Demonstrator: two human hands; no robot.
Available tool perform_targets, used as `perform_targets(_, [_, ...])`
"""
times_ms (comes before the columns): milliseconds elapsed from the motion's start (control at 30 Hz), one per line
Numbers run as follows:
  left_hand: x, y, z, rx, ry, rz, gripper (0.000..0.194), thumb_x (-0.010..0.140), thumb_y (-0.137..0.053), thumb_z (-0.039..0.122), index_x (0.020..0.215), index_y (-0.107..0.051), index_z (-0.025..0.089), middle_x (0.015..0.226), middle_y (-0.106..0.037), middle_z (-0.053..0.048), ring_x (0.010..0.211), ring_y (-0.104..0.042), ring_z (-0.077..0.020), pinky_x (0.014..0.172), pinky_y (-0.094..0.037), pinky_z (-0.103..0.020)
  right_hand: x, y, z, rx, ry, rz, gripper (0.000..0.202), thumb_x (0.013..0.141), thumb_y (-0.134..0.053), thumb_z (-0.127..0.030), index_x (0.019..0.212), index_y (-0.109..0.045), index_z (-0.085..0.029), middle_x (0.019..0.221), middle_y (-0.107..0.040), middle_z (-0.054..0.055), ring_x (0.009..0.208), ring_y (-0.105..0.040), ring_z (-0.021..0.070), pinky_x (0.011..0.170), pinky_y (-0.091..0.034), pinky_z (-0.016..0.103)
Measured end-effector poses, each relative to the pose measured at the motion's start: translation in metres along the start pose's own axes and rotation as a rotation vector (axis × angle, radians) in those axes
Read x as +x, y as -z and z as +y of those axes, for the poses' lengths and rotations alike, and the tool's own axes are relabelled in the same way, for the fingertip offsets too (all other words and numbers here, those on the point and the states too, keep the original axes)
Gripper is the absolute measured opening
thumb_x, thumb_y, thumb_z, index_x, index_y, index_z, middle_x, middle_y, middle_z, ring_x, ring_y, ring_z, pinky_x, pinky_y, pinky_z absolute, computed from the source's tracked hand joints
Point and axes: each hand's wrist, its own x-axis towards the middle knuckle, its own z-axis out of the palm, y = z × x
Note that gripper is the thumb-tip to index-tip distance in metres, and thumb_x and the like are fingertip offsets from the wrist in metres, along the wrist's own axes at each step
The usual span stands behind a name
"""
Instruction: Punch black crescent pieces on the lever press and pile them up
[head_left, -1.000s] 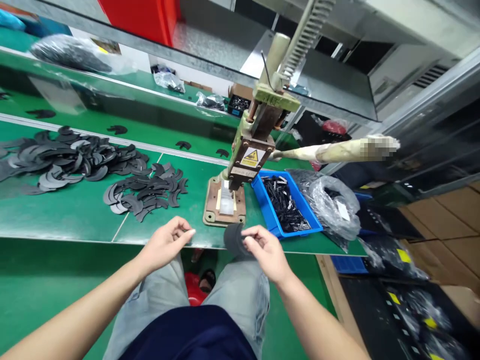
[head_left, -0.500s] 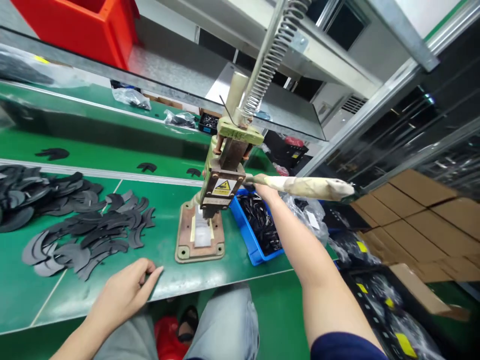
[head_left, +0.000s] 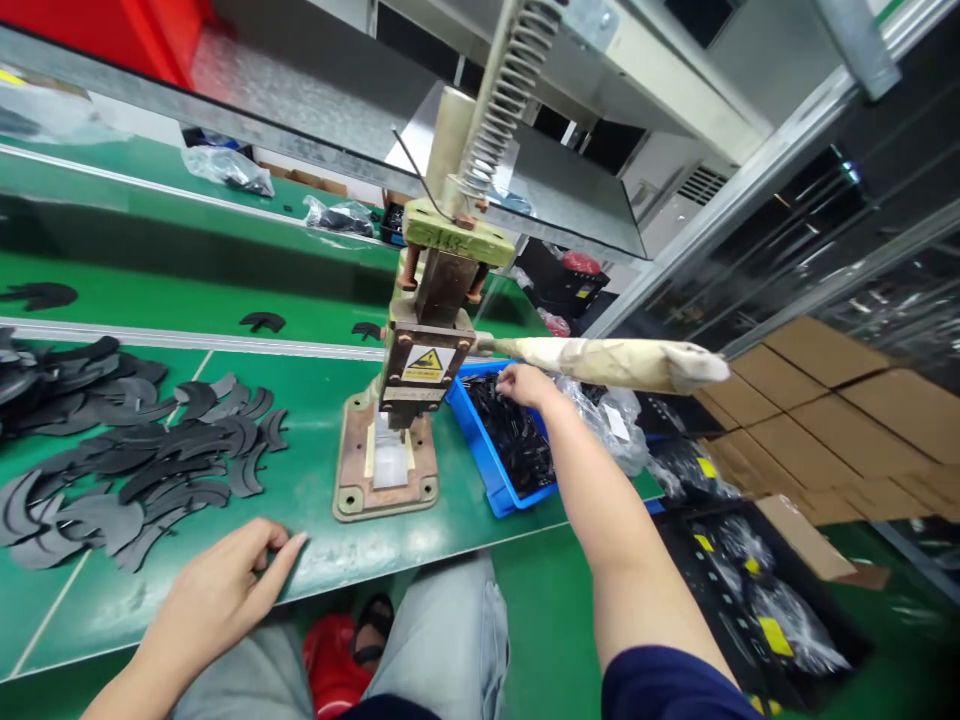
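Note:
My right hand (head_left: 528, 386) is at the far end of a blue bin (head_left: 480, 462) filled with small black parts (head_left: 517, 440). Its fingers are pinched together over the parts; what they hold, if anything, I cannot make out. My left hand (head_left: 229, 580) rests at the table's front edge, loosely closed, its thumb along the edge and nothing visible in it. Between my hands stands a hand press (head_left: 424, 365) on a bolted base plate (head_left: 352, 480), with a pale block (head_left: 390, 467) under its ram. The wrapped lever (head_left: 622, 362) sticks out to the right, above my right wrist.
Many dark curved pieces (head_left: 172, 470) lie heaped on the green table (head_left: 300, 450) at left. Several similar pieces sit on the green strip behind. A shelf with a red bin (head_left: 112, 35) runs overhead. Plastic bags (head_left: 619, 430) and cartons (head_left: 810, 410) are at right.
My right hand, before partly hidden behind the lever, has come toward me and left and now shows below it, over the bin. The camera view has shifted. My left hand stays on the edge.

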Motion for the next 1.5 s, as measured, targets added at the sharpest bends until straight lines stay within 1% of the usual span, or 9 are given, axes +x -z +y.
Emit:
perform_targets(133, [0.001,-0.002,-0.005,0.045,0.040,-0.054,0.040,0.094,-0.059,0.066,0.081,-0.062,0.028,0.066,-0.059,0.004,0.057,-0.057,-0.0161,0.060,-0.044,-0.027,-0.052,-0.023,0.005,-0.072,-0.013,-0.281,0.066,0.068,-0.098,-0.046,0.127,-0.074,-0.026,0.117,-0.081,0.006,0.103,-0.076,0.0233,0.090,-0.058,0.031])
perform_targets(200, [0.001,-0.002,-0.005,0.071,0.060,-0.077,0.041,0.094,-0.058,0.067,0.083,-0.061,0.028,0.067,-0.059,0.004,0.058,-0.057,-0.0164,0.060,-0.043,-0.027,-0.072,-0.034,-0.001,-0.103,-0.017,-0.339,0.068,0.076,-0.093,-0.049,0.134,-0.069,-0.023,0.124,-0.078,0.008,0.109,-0.075,0.0246,0.097,-0.061,0.038])
perform_targets(267, [0.001,0.000,-0.002,0.093,0.073,-0.104,0.041,0.096,-0.056,0.066,0.085,-0.060,0.027,0.068,-0.060,0.004,0.060,-0.059,-0.0168,0.061,-0.042,-0.027,-0.087,-0.041,-0.009,-0.124,-0.019,-0.351,0.053,0.092,-0.079,-0.048,0.135,-0.066,-0.021,0.131,-0.073,0.010,0.115,-0.072,0.0240,0.101,-0.062,0.045])
perform_targets(367, [0.001,0.003,0.005,0.111,0.078,-0.125,0.041,0.100,-0.051,0.065,0.087,-0.057,0.027,0.073,-0.064,0.003,0.065,-0.062,-0.0179,0.064,-0.042,-0.028,-0.103,-0.043,-0.020,-0.142,-0.023,-0.310,0.041,0.102,-0.066,-0.045,0.135,-0.065,-0.020,0.138,-0.067,0.010,0.121,-0.069,0.0233,0.103,-0.062,0.048])
perform_targets(600, [0.000,0.006,0.013,0.110,0.031,-0.086,0.036,0.102,-0.050,0.059,0.086,-0.056,0.026,0.079,-0.068,0.001,0.070,-0.064,-0.0197,0.066,-0.040,-0.028,-0.137,-0.025,-0.027,-0.189,-0.054,-0.123,0.043,0.101,-0.068,-0.045,0.136,-0.064,-0.020,0.139,-0.067,0.011,0.122,-0.069,0.0241,0.104,-0.062,0.048])
perform_targets(933, [-0.003,0.006,0.012,0.124,0.040,-0.102,0.038,0.103,-0.048,0.059,0.088,-0.056,0.025,0.082,-0.068,0.000,0.073,-0.064,-0.0196,0.067,-0.040,-0.029,-0.169,-0.030,-0.010,-0.154,-0.139,-0.033,0.041,0.102,-0.067,-0.046,0.133,-0.065,-0.019,0.136,-0.068,0.010,0.119,-0.070,0.0229,0.103,-0.063,0.047])
perform_targets(1167, [-0.003,0.007,0.008,-0.054,0.113,-0.117,0.040,0.100,-0.055,0.064,0.092,-0.059,0.026,0.070,-0.061,0.004,0.064,-0.060,-0.0174,0.063,-0.044,-0.028,-0.179,-0.025,0.002,-0.066,-0.128,0.057,0.032,0.107,-0.054,-0.046,0.115,-0.075,-0.023,0.116,-0.080,0.010,0.112,-0.073,0.0241,0.100,-0.055,0.038])
perform_targets(1333, [0.001,0.013,0.055,-0.309,0.088,0.007,0.038,0.097,-0.064,0.062,0.102,-0.065,0.024,0.083,-0.071,-0.001,0.072,-0.064,-0.0184,0.068,-0.052,-0.030,-0.215,-0.029,-0.026,0.016,0.039,0.141,0.040,0.109,-0.047,-0.054,0.118,-0.073,-0.024,0.117,-0.079,0.008,0.110,-0.070,0.0210,0.095,-0.047,0.032])
perform_targets(1500, [0.008,0.019,0.123,-0.432,-0.150,-0.073,0.033,0.099,-0.067,0.049,0.118,-0.069,0.022,0.095,-0.073,-0.005,0.080,-0.067,-0.0191,0.077,-0.057,-0.033,-0.256,-0.044,-0.077,0.101,0.481,0.264,0.038,0.109,-0.049,-0.052,0.104,-0.072,-0.022,0.097,-0.077,0.006,0.092,-0.064,0.0186,0.083,-0.037,0.034])
